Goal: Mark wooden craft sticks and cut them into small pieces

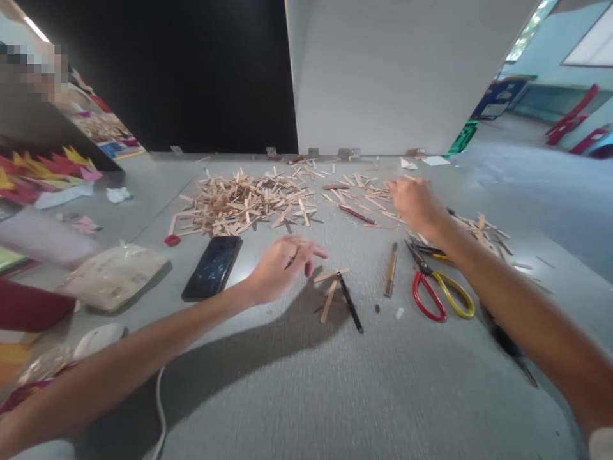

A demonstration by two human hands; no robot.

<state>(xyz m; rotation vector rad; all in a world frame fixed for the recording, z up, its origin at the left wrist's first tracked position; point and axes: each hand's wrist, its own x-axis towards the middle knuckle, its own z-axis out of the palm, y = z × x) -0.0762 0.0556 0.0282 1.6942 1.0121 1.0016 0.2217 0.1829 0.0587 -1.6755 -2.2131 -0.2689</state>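
forearms [167,342] slant in, left hand [283,265] loosely spread beside two sticks [329,301], right hand [416,203] (grip unclear) at scattered sticks [375,202].

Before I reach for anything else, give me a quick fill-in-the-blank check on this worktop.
1. The scissors have one yellow handle loop and one ____ loop.
2. The smartphone lies nearer the person's ____ hand than the other one.
3. The big heap of wooden sticks lies mostly in front of the ____ panel.

Missing words: red; left; black.

Close head-worn view, forward and down across the grey table [287,396]
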